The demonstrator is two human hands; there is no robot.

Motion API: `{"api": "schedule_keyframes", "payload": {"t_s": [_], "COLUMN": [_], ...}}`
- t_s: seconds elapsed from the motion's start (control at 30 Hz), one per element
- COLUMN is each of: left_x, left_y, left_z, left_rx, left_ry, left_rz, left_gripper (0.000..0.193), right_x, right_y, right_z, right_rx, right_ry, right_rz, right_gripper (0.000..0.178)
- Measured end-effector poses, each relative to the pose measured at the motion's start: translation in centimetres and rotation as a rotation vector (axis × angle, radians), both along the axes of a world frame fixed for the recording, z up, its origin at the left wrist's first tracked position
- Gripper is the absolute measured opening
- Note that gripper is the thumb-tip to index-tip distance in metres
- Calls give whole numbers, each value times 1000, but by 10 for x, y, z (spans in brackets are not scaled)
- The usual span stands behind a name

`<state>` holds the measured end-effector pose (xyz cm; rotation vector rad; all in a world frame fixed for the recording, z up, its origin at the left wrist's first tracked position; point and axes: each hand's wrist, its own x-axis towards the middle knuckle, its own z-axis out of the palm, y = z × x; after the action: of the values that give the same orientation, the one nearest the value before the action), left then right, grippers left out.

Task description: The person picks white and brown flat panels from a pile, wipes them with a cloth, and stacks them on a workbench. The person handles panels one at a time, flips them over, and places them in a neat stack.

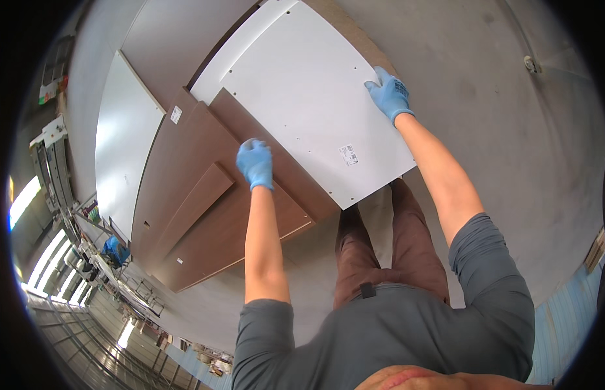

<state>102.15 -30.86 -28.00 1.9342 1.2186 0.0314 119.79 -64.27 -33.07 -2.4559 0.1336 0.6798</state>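
A large white panel (315, 97) with small holes and a printed label lies in front of me, its near corner close to my legs. On its right edge rests my right hand (389, 96) in a blue glove, closed around the edge with the thumb over the top face. My left hand (255, 162), gloved alike, is over the brown panels (192, 149) just left of the white one. Its fingers are curled in, and whatever may be inside them is hidden. A narrow brown board (195, 205) lies on the brown panels beside that hand.
Another white panel (123, 143) lies farther left, beyond the brown stack. Grey floor (504, 162) stretches out on the right. Along the far left stand racks and a blue bundle (115, 250). A small light object (531, 64) sits on the floor at the upper right.
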Motion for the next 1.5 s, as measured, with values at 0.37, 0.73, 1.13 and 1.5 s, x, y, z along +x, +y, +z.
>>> {"api": "schedule_keyframes", "payload": {"t_s": [0.37,0.73,1.13,1.5], "left_x": [-15,-17,-13,-9], "left_y": [-54,-38,-42,-39], "left_z": [-31,-58,-46,-47], "left_rx": [-52,-28,-114,-251], "left_ry": [368,397,305,262], "left_rz": [-156,-64,-6,161], "left_gripper": [45,55,48,38], "right_x": [-25,-33,-36,-78], "right_y": [-16,-10,-10,-69], "right_z": [-15,-17,-8,7], "right_rx": [100,68,78,139], "right_ry": [89,-16,-3,-4], "right_rz": [-135,-136,-158,-152], "right_gripper": [61,51,60,59]}}
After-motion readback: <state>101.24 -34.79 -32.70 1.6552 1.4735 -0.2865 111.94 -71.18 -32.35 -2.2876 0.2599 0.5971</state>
